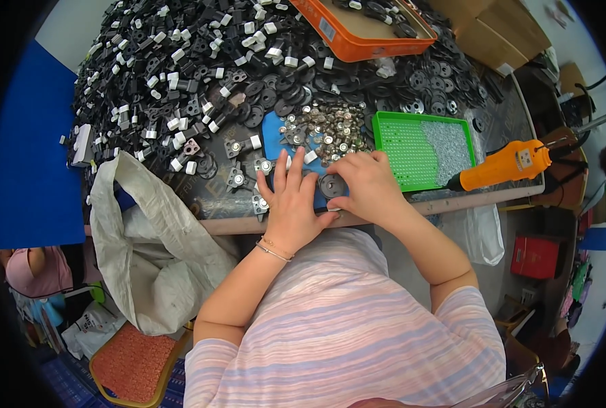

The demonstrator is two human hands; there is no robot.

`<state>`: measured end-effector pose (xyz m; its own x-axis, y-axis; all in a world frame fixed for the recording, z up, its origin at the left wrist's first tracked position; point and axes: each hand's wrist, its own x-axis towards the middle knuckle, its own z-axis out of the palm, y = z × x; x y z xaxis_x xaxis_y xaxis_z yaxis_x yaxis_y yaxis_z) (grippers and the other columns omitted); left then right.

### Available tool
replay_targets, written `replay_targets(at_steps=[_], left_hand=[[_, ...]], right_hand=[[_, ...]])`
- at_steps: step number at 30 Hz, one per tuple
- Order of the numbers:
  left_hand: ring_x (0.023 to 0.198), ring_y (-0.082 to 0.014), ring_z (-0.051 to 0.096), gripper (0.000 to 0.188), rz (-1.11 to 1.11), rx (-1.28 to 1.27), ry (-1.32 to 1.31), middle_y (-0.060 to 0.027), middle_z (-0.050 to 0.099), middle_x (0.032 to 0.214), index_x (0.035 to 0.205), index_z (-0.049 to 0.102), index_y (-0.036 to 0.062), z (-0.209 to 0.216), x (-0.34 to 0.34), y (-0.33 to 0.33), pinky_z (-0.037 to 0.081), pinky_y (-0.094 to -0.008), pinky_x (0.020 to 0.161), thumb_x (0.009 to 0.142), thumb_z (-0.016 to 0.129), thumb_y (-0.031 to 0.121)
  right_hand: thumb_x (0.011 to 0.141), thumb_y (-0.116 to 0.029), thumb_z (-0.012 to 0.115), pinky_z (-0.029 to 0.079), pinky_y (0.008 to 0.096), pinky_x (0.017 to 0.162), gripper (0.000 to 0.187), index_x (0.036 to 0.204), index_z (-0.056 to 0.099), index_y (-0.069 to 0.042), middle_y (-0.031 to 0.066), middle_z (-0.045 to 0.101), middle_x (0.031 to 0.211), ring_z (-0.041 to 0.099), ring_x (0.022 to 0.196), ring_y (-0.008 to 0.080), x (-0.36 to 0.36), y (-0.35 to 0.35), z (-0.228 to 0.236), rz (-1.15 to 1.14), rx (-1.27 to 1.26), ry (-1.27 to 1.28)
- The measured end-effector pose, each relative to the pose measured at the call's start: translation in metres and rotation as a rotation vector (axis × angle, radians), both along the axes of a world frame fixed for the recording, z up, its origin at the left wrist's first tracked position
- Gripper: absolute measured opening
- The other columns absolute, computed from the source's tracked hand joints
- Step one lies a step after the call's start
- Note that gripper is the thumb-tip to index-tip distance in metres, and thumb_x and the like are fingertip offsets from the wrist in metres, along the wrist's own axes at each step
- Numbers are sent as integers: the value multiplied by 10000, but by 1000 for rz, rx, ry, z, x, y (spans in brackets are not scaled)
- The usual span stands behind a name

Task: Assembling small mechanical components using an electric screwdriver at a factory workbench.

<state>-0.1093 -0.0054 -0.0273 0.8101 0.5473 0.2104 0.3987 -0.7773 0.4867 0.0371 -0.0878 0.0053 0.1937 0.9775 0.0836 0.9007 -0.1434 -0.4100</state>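
At the table's near edge, my right hand (371, 185) curls its thumb and fingers around the rim of a black round disc (331, 185), which lies on a blue mat (272, 132). My left hand (290, 202) rests just left of it, fingers spread, thumb pointing toward the disc; what lies under its palm is hidden. Beside its fingertips are black brackets with silver round centres (237, 178) and white end caps. A heap of small metal round parts (333, 129) sits beyond both hands.
A large pile of black parts with white caps (160, 75) covers the table's far left. Black discs (432, 85) lie behind the green tray (391, 146) of small silver pieces. An orange electric screwdriver (503, 166) lies at right, an orange tray (357, 51) behind, a white sack (139, 251) at left.
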Motion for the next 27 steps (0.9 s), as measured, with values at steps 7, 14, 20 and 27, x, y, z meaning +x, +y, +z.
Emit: replay_targets(at_steps=[7,14,20,27], left_hand=[[1328,-339,172,632,6,-7,5,-153,276,1404,1015,553,38,-1,1,-1,8,-577,1016,514,797,337],[1328,-339,170,633,7,-14,-1,-152,269,1406,1021,553,43,-1,1,-1,10,-580,1013,514,796,332],[1329,-338,168,630,7,-19,-1,-151,270,1404,1031,553,43,-1,1,-1,16,-585,1009,523,791,330],[1331,-330,156,663,12,-24,43,-154,264,1401,1068,543,42,2,-2,-2,28,-585,1012,532,796,338]], right_hand=[[522,-318,801,328,390,836,467,896,607,-116,16,582,878,538,902,202,-2,4,-5,-39,18,-10],[517,-331,798,322,403,849,451,870,615,-118,22,577,856,542,898,204,-1,9,0,23,-21,-85],[505,-344,799,324,404,856,482,894,618,-124,29,576,860,544,901,207,1,10,0,40,-49,-103],[606,-388,765,404,381,794,487,966,617,-96,80,601,891,576,873,250,27,23,8,37,68,24]])
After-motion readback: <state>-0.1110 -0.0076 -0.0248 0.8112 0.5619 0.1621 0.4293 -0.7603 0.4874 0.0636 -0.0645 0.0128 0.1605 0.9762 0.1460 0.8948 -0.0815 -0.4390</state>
